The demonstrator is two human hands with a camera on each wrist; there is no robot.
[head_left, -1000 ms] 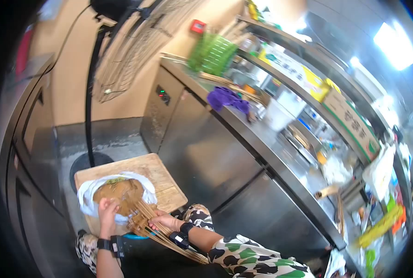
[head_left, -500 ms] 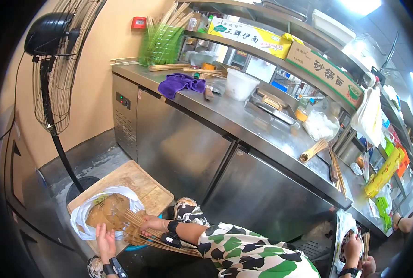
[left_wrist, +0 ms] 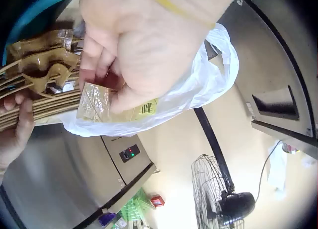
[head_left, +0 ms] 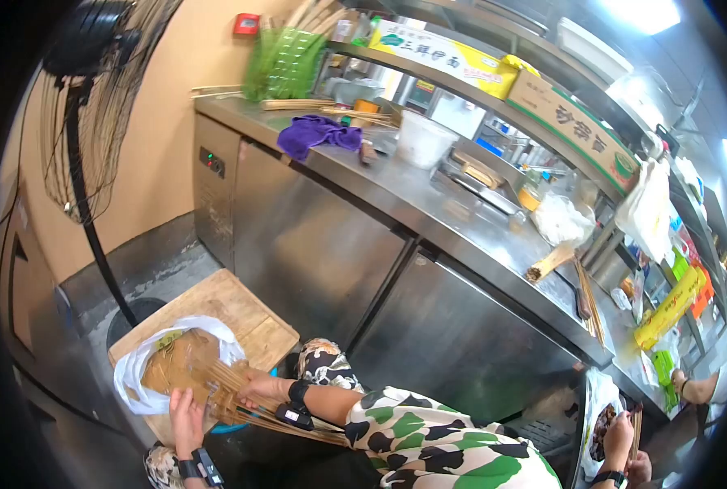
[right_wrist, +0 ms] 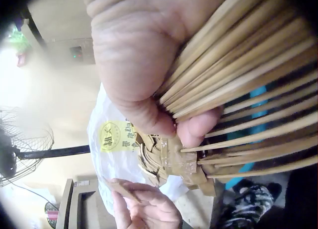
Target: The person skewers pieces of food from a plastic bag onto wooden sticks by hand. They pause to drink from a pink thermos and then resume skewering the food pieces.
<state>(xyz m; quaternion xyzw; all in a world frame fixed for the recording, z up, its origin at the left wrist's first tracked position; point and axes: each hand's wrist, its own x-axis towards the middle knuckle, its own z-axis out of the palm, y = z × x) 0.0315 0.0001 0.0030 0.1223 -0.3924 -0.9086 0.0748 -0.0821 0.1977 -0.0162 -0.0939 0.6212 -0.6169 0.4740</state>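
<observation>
My right hand (head_left: 262, 387) grips a fanned bundle of thin wooden skewers (right_wrist: 233, 55), thumb and fingertips closed around them. Folded brown, glossy sheets of food (left_wrist: 47, 63) are threaded on the skewer ends. To the left, my left hand (head_left: 187, 424) pinches a small flat brown piece (left_wrist: 94, 102) between thumb and fingers, palm turned up. It is close to the skewer tips, at the near side of a white plastic bag (head_left: 129, 383). Inside the open bag lies a heap of similar brown sheets (head_left: 176, 363), with a yellow printed label (right_wrist: 113, 135) showing.
The bag rests on a wooden board (head_left: 253, 314), with a blue rim (head_left: 229, 428) below it. A fan (head_left: 86, 155) stands at left. Steel cabinets (head_left: 306, 236) run along the front, a purple cloth (head_left: 319, 134) on top. Another person's hand (head_left: 620, 440) works at lower right.
The head view has swung right, bringing another person's hands into sight. My left hand has drawn back from over the bag to its near edge. My right hand keeps its grip on the skewers.
</observation>
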